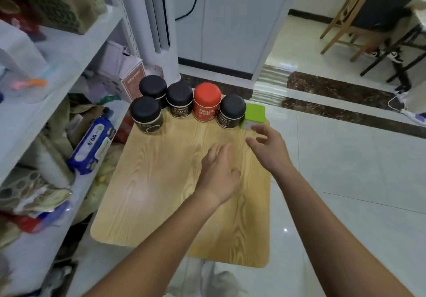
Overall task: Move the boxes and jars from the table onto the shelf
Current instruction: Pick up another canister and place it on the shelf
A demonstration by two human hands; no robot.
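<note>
Several jars stand in a row at the far edge of the wooden table (pixel 161 193): black-lidded dark jars (pixel 147 114), (pixel 153 88), (pixel 179 99), (pixel 231 111) and one red jar (pixel 206 105). A green box (pixel 254 114) sits at the far right corner beside the last black jar. My right hand (pixel 268 148) hovers open just in front of the green box, fingers spread, not touching it. My left hand (pixel 220 174) is open over the table's middle, fingers straight, holding nothing. The white shelf (pixel 76 50) stands on the left.
The shelf's boards hold bags, a blue wipes pack (pixel 92 146), a pink carton (pixel 124 75) and loose clutter. A white column (pixel 161 25) rises behind the jars. Glossy tiled floor lies to the right, with a wooden chair (pixel 345 20) and a seated person far right.
</note>
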